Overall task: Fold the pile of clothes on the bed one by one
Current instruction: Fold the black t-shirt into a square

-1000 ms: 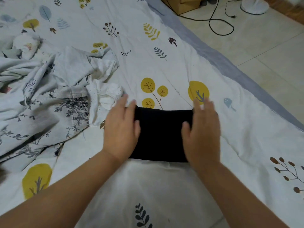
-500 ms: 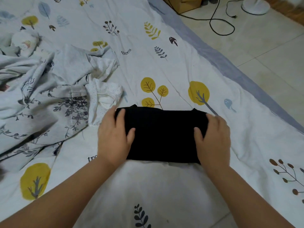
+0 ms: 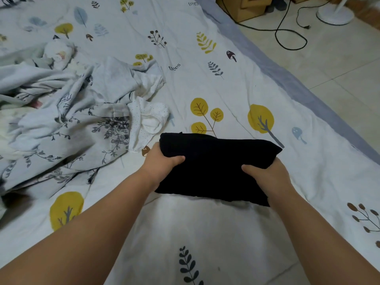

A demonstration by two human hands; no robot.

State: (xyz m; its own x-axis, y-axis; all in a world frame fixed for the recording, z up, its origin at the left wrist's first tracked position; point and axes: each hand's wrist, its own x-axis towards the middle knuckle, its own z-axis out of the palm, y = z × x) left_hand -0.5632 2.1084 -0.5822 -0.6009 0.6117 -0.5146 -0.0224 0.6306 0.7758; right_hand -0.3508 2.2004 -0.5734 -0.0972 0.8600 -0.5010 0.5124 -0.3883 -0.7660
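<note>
While the folded black garment (image 3: 216, 167) was gripped at both of its short ends, it lay low in the middle of the frame on the printed bed sheet (image 3: 236, 79), its far edge seeming slightly raised off the sheet. The left hand (image 3: 162, 163) was closed round the garment's left end, thumb on top and fingers tucked out of sight beneath; the right hand (image 3: 265, 175) was closed in the same way round the right end. The garment was seen as a compact dark rectangle, several layers thick, so its folding was judged to be finished or all but finished, and the step in hand was taken to be the lifting of the bundle for setting aside.

At the left of the frame the pile of unfolded clothes (image 3: 61, 112) was heaped, with a white dotted piece (image 3: 148, 120) at its near edge, just beside the black garment's upper left corner; whether the two touched could not be told. Most of the task was therefore judged to remain.

For the next move, an even lift by both hands would be called for, so that the layers would not slide apart, and a bare stretch of sheet would be needed for the bundle. At the upper right of the frame a tiled floor (image 3: 339, 75) with a black cable (image 3: 292, 41) was visible.
</note>
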